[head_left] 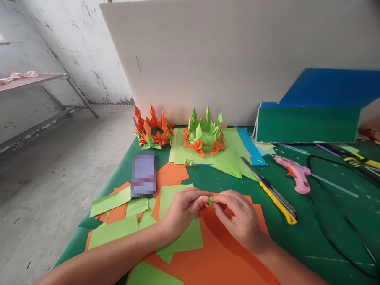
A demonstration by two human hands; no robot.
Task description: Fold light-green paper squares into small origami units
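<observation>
A tiny piece of folded green paper is pinched between my two hands, above a large orange sheet. My left hand grips its left side between thumb and fingers. On the other side, my right hand has its thumb and fingertips closed on the same piece. Much of the fold is covered by my fingers. Under my left hand lies a light green sheet. Farther back stand an orange folded-paper crown and a green paper crown with orange flowers.
Right of my hands lie a yellow utility knife, blade out, and a pink glue gun with a trailing black cord. A blurred rectangular object rests left, near loose green paper pieces. A white board rises behind the green table.
</observation>
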